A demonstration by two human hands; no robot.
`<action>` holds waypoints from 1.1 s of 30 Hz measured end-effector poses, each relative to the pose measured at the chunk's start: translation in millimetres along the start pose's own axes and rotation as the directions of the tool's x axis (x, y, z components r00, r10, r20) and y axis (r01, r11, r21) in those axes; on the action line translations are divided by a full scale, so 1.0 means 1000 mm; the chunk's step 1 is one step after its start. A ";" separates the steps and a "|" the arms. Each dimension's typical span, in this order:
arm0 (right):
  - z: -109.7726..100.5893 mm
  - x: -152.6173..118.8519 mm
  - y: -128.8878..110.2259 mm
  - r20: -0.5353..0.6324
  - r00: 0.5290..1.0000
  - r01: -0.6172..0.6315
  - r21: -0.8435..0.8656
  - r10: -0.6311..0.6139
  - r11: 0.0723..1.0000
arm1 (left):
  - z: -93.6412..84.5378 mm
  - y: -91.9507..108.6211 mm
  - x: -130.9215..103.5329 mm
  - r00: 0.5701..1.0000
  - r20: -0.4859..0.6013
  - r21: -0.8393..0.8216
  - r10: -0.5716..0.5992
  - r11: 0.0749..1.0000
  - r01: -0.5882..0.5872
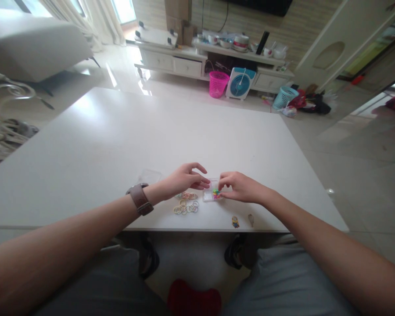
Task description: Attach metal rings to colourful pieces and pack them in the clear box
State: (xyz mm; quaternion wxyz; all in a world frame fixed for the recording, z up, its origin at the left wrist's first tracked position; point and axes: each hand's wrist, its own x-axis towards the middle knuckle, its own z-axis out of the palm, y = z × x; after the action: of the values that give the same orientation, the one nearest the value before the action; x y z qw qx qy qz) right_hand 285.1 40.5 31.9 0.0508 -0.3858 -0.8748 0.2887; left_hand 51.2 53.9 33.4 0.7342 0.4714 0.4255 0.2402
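A small clear plastic box (208, 196) with compartments lies near the table's front edge. Bright green, yellow and pink small pieces (216, 193) fill one compartment at its right. My left hand (189, 177) hovers by the box's left side, fingers apart and nothing visible in them. Over the coloured pieces, my right hand (237, 186) has its fingers bent in toward the thumb; whatever is between the tips is too small to tell. Several pale elastic hair ties (183, 207) lie in front of my left hand, and pinkish ones (189, 196) sit just under it.
A yellow-and-blue cartoon figure piece (235, 221) and a small metallic-looking clip-like thing (251, 220) lie near the front edge. Behind my left wrist is a clear plastic lid or tray (149, 176). The white table (184, 131) extends forward.
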 end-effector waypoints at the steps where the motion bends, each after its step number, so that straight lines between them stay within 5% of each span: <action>1: -0.001 -0.001 0.000 0.005 1.000 0.008 0.000 -0.008 1.000 | 0.000 0.000 0.000 1.000 0.001 0.003 0.002 1.000 -0.002; 6: -0.001 -0.004 -0.001 0.096 0.995 0.021 0.013 -0.023 1.000 | -0.004 -0.002 0.003 0.999 0.018 0.067 0.044 0.997 -0.045; 9: 0.000 -0.005 -0.001 0.099 0.995 0.009 0.008 -0.010 1.000 | -0.014 -0.002 0.006 0.989 0.024 0.286 0.147 0.947 -0.148; 13: 0.001 -0.004 -0.001 0.024 0.999 -0.022 -0.012 0.022 1.000 | -0.031 -0.002 0.007 0.948 0.113 0.745 0.296 0.606 -0.278; 15: 0.002 -0.004 -0.001 0.002 1.000 -0.015 -0.005 0.015 1.000 | -0.037 -0.003 0.004 0.948 0.169 0.849 0.269 0.449 -0.279; 18: 0.004 -0.006 -0.001 -0.017 1.000 -0.004 0.021 0.004 1.000 | -0.042 -0.005 -0.001 0.959 0.217 0.897 0.183 0.351 -0.270; 29: 0.011 -0.006 0.006 -0.023 1.000 0.003 0.072 -0.001 0.997 | -0.081 0.000 -0.006 0.990 0.130 0.948 -0.053 0.300 -0.108; 33: 0.010 -0.004 0.005 0.003 1.000 0.002 0.080 -0.002 0.997 | -0.084 -0.006 -0.007 0.988 0.152 0.931 -0.022 0.338 -0.135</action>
State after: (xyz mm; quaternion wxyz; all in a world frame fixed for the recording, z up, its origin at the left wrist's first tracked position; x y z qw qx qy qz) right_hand 288.0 35.2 21.3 0.0652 -0.3822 -0.8629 0.3241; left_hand -24.5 87.0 14.6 0.3488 0.8370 0.4180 -0.0554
